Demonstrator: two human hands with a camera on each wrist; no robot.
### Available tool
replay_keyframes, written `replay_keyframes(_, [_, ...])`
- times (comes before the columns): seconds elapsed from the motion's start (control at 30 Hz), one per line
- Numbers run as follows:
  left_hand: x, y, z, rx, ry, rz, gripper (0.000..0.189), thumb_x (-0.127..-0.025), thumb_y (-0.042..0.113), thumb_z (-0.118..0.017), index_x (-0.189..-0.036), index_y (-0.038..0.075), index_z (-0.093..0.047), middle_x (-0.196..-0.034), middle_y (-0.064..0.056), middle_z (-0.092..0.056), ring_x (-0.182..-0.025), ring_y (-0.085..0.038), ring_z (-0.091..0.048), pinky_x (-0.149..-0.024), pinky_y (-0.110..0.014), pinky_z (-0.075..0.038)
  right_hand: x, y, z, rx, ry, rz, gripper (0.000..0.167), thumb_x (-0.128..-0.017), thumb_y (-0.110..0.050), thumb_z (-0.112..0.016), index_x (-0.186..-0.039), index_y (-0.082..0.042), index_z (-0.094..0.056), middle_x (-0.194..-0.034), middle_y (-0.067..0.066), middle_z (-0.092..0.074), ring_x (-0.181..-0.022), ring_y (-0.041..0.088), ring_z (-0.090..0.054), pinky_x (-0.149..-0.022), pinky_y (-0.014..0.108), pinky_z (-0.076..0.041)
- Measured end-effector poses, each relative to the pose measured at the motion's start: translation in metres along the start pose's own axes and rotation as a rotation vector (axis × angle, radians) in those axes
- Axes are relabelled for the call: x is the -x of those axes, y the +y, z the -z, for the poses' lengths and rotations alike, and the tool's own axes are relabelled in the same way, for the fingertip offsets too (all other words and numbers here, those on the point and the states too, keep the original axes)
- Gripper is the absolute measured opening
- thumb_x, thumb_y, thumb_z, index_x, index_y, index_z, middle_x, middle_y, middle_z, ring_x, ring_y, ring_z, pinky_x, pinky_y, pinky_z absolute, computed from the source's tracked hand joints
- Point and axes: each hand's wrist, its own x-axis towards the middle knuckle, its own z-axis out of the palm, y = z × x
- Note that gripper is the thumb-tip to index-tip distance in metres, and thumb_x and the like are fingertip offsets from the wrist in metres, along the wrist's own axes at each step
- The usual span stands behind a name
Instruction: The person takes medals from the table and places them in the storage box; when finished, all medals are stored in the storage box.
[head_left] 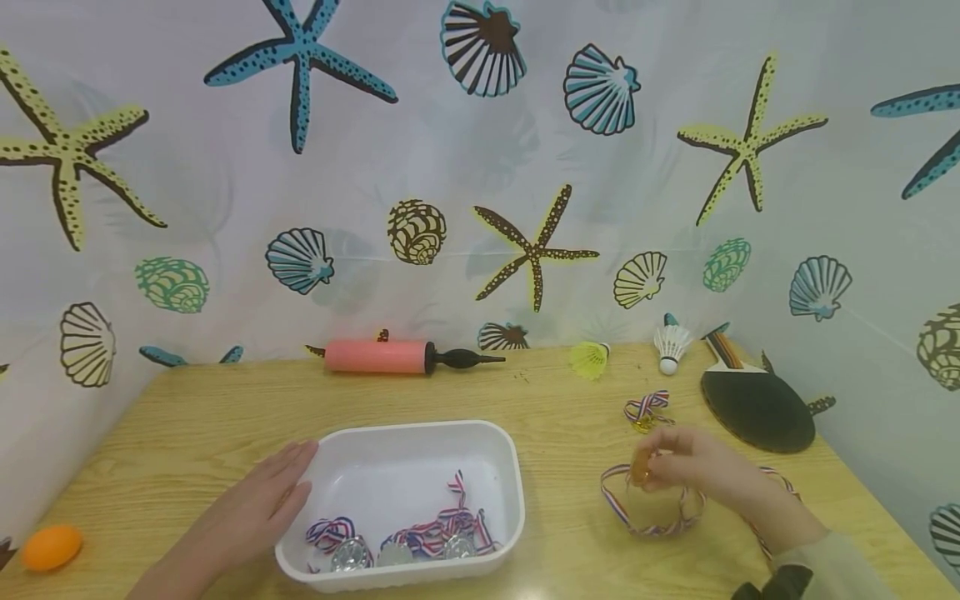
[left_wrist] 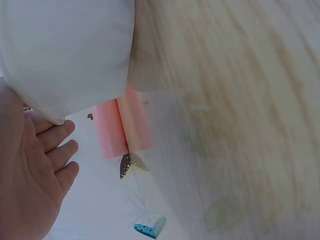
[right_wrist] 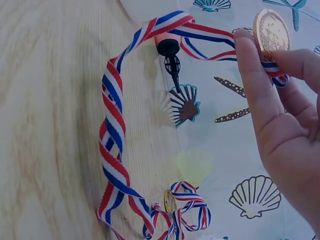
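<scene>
Between thumb and fingers, my right hand [head_left: 686,462] pinches a bronze-coloured medal [right_wrist: 272,32] near the top of its ribbon. The red, white and blue ribbon [right_wrist: 114,120] trails down onto the table in a loop. My left hand [head_left: 258,504] rests with straight fingers against the left rim of a white plastic tray [head_left: 512,467]. Inside that tray, along its near side, lie silver medals [head_left: 351,553] with tangled striped ribbons [head_left: 431,537]. Just beyond the right hand is a gold medal [head_left: 643,424] with its ribbon bunched up.
A pink hand pump [head_left: 378,357] lies at the table's back edge. Farther right are a yellow shuttlecock [head_left: 589,359], a white shuttlecock [head_left: 671,346] and a black table tennis paddle [head_left: 757,408]. An orange ball [head_left: 52,547] sits at the left. A patterned curtain [head_left: 360,175] hangs behind.
</scene>
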Motion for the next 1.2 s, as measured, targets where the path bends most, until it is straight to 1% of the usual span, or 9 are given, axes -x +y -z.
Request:
replay_keyframes(0.13, [0.000, 0.000, 0.000, -0.003, 0.006, -0.005, 0.055, -0.098, 0.032, -0.041, -0.140, -0.002, -0.033, -0.141, -0.022, -0.035, -0.128, -0.042, -0.029, -0.100, -0.056, -0.029, -0.004, -0.005, -0.002, -0.003, 0.026, 0.002, 0.007, -0.093, -0.003, -0.049, -0.096, -0.002, -0.055, -0.103, 0.018, -0.058, -0.092, 0.030, -0.061, -0.079, 0.043, -0.052])
replay_keyframes(0.27, [-0.001, -0.001, 0.000, -0.006, 0.012, -0.008, 0.054, -0.098, 0.030, -0.043, -0.140, -0.002, -0.034, -0.140, -0.022, -0.036, -0.128, -0.042, -0.030, -0.100, -0.056, -0.029, -0.006, -0.011, -0.004, 0.062, 0.096, -0.034, 0.005, -0.092, -0.008, -0.052, -0.094, -0.006, -0.056, -0.088, 0.007, -0.057, -0.075, 0.017, -0.057, -0.066, 0.030, -0.051])
replay_keyframes(0.33, [-0.001, -0.001, 0.000, -0.006, 0.013, -0.007, 0.054, -0.098, 0.030, -0.043, -0.140, -0.002, -0.034, -0.140, -0.022, -0.036, -0.128, -0.042, -0.030, -0.100, -0.056, -0.029, -0.008, -0.013, -0.004, 0.044, 0.117, -0.041, 0.005, -0.093, -0.010, -0.051, -0.095, -0.008, -0.056, -0.077, 0.000, -0.052, -0.064, 0.010, -0.048, -0.053, 0.025, -0.041])
replay_keyframes(0.43, [-0.001, 0.000, 0.000, -0.002, 0.008, 0.001, 0.055, -0.098, 0.032, -0.042, -0.140, -0.002, -0.034, -0.140, -0.022, -0.036, -0.128, -0.042, -0.030, -0.100, -0.056, -0.029, -0.010, -0.013, -0.004, -0.062, 0.114, -0.025, 0.008, -0.095, -0.009, -0.048, -0.096, -0.011, -0.056, -0.070, -0.004, -0.045, -0.055, 0.007, -0.037, -0.048, 0.023, -0.029])
replay_keyframes(0.53, [0.000, 0.000, 0.000, -0.003, 0.010, 0.000, 0.055, -0.098, 0.032, -0.042, -0.140, -0.002, -0.034, -0.140, -0.022, -0.036, -0.128, -0.042, -0.030, -0.100, -0.056, -0.029, -0.012, -0.014, -0.003, -0.163, 0.109, -0.004, 0.012, -0.096, -0.007, -0.046, -0.098, -0.014, -0.056, -0.075, -0.003, -0.053, -0.059, 0.006, -0.049, -0.052, 0.021, -0.042])
replay_keyframes(0.63, [0.000, 0.000, -0.001, -0.004, 0.020, -0.008, 0.054, -0.097, 0.030, -0.043, -0.139, -0.002, -0.035, -0.139, -0.022, -0.037, -0.128, -0.042, -0.030, -0.100, -0.056, -0.029, -0.014, -0.018, -0.001, -0.193, 0.122, 0.010, 0.011, -0.096, -0.007, -0.048, -0.101, -0.013, -0.056, -0.090, 0.002, -0.060, -0.076, 0.012, -0.062, -0.071, 0.027, -0.054])
replay_keyframes(0.87, [-0.001, -0.001, -0.002, -0.008, 0.017, -0.009, 0.055, -0.098, 0.031, -0.042, -0.140, -0.003, -0.034, -0.140, -0.023, -0.036, -0.128, -0.042, -0.030, -0.100, -0.056, -0.029, -0.019, -0.030, 0.000, -0.262, 0.093, 0.082, 0.016, -0.096, 0.000, -0.044, -0.101, -0.010, -0.056, -0.106, 0.008, -0.061, -0.099, 0.022, -0.061, -0.090, 0.035, -0.047])
replay_keyframes(1.03, [-0.001, -0.001, -0.002, -0.008, 0.003, 0.000, 0.056, -0.098, 0.033, -0.042, -0.140, -0.002, -0.033, -0.140, -0.023, -0.036, -0.128, -0.042, -0.030, -0.100, -0.056, -0.029, -0.022, -0.044, 0.000, -0.177, 0.122, 0.099, 0.018, -0.096, -0.003, -0.045, -0.096, -0.012, -0.061, -0.102, 0.002, -0.062, -0.100, 0.017, -0.060, -0.091, 0.030, -0.045])
replay_keyframes(1.2, [0.000, -0.001, -0.002, -0.011, 0.023, -0.017, 0.054, -0.098, 0.031, -0.042, -0.139, -0.003, -0.035, -0.139, -0.022, -0.037, -0.127, -0.042, -0.031, -0.100, -0.055, -0.029, -0.025, -0.060, 0.001, -0.172, 0.192, 0.098, 0.023, -0.095, -0.004, -0.046, -0.086, -0.015, -0.065, -0.087, -0.005, -0.061, -0.080, 0.007, -0.056, -0.075, 0.022, -0.048])
